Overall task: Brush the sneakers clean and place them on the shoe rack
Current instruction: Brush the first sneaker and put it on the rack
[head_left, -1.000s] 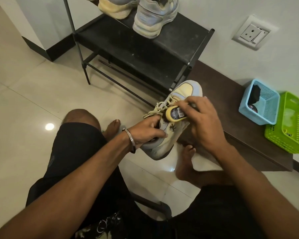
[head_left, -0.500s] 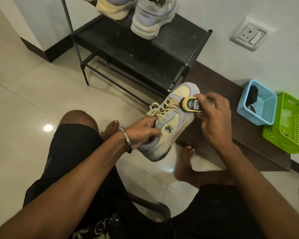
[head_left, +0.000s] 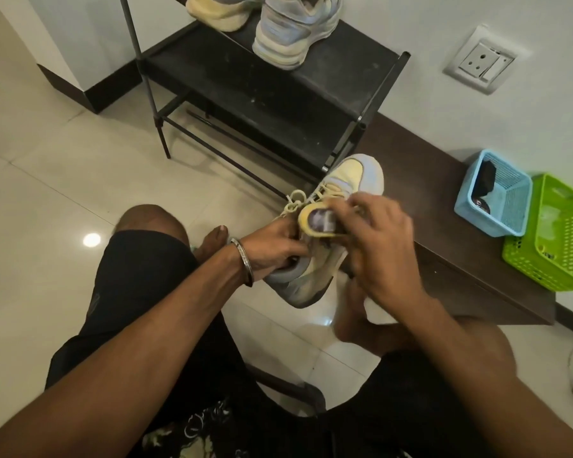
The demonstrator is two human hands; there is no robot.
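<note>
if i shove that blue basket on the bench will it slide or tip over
The blue basket probably slides easily: it looks like thin mesh plastic on the smooth bench. It seems light, holding only a couple of dark items. A push near its rim might tip it toward the touching green basket.

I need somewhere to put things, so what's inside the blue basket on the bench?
The blue basket holds a dark object leaning against its left wall and a small dark round item below it. What they are is unclear; the near wall hides the basket's floor.

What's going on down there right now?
Left hand grips sneaker at collar. Right hand holds brush on laces. Nothing blocking shoe rack.
</note>
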